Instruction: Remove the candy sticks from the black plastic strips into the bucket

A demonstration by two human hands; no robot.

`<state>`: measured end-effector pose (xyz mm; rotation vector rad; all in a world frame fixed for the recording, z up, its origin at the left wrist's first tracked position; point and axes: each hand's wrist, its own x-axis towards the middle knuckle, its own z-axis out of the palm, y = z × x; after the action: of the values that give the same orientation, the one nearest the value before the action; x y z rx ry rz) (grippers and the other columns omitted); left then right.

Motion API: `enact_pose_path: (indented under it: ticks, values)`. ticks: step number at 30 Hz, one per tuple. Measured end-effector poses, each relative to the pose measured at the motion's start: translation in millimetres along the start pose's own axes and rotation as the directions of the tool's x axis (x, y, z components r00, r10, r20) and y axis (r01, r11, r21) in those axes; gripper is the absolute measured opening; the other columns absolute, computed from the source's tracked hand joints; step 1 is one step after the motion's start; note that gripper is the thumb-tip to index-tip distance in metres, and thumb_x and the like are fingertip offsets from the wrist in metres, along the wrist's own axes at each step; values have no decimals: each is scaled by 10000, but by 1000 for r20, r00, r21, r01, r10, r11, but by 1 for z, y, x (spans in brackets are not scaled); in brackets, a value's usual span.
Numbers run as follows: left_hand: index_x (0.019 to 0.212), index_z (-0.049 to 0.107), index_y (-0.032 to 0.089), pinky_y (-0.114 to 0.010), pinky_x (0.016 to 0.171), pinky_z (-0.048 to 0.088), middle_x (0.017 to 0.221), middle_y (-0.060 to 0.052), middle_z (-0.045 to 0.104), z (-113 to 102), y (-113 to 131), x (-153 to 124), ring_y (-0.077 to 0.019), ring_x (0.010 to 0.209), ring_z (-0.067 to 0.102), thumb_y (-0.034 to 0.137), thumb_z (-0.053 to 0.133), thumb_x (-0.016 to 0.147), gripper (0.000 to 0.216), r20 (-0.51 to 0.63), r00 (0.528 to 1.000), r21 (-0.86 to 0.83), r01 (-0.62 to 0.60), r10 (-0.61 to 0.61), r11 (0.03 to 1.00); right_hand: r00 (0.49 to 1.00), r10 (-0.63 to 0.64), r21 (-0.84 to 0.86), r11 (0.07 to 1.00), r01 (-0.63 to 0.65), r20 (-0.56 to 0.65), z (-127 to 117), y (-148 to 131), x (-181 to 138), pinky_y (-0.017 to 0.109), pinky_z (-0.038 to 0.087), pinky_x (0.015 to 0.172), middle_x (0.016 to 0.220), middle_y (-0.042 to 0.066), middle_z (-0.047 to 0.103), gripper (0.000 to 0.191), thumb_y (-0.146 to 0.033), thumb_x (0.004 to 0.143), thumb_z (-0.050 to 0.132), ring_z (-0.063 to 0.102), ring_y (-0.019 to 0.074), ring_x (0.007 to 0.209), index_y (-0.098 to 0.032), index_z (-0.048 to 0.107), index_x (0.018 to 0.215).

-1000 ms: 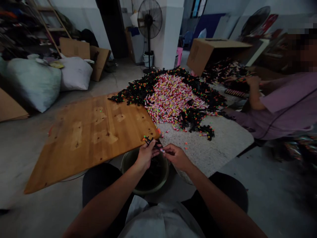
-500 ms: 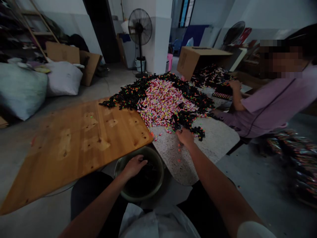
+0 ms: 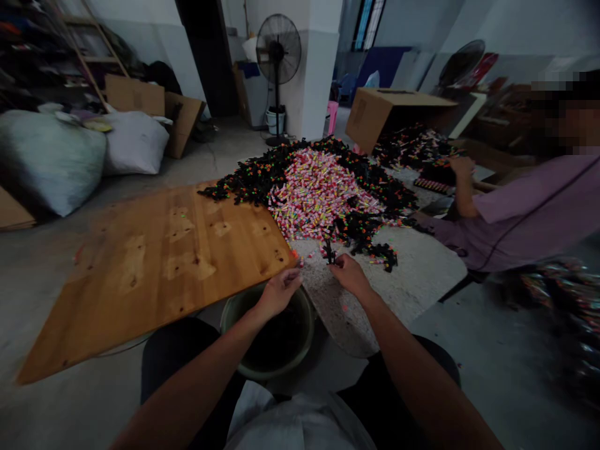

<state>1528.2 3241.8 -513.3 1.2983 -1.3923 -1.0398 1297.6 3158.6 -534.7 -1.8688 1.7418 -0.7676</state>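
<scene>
My right hand (image 3: pixel 349 274) pinches a small black plastic piece (image 3: pixel 329 252) just above the speckled grey tabletop (image 3: pixel 412 256). Its branching outline resembles the dark pieces in the pile (image 3: pixel 257 175), which show orange and green tips. Over the far rim of a round green tub (image 3: pixel 227 315) is my left hand (image 3: pixel 281 290), fingers loosely bent and thumb apart, with nothing visible in it. Dark contents in the tub are too dim to make out. A heap of small pink, white and yellow tube-like pieces (image 3: pixel 319 194) lies amid the black ones.
A wooden board (image 3: pixel 154 250) extends to the left. At right sits a person in a pink shirt (image 3: pixel 529 206), a hand (image 3: pixel 463 167) near black pieces. Behind are an open cardboard box (image 3: pixel 365 119), a standing fan (image 3: pixel 278 56) and stuffed sacks (image 3: pixel 51 156). Shiny packages (image 3: pixel 562 287) lie at right.
My left hand has risen from over the tub towards my right hand. The right hand has drawn back from the pile's near edge with a black piece. The view has shifted slightly left.
</scene>
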Motion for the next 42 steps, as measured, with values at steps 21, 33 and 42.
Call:
enact_pose_path:
  ticks: [21,33,42]
  values:
    - [1170,575,186,-242,519,524,677,16,633,9,26,-2,-146,564,633,525,640,873,455,192,978,-453,168,-88,875,986,-168,641,758,122,10,-3,-47,-47,298,542,644,928,37,689,291,-456,833,659,646,183,795,-218,676,1000]
    - [1078,658,175,-176,418,461,851,-21,674,-1,31,-4,-101,541,635,535,630,888,408,179,983,-219,-5,46,976,939,-342,280,906,318,40,-20,-64,-56,338,494,773,959,32,742,372,-334,890,645,693,220,858,-268,575,1250]
    - [1072,684,166,-161,417,459,933,-47,694,-4,29,-9,-81,548,626,519,579,931,395,212,971,-107,-90,112,990,844,-536,296,803,517,-19,-23,-56,-52,324,510,862,1020,54,719,203,-324,930,599,664,196,932,-230,709,1072]
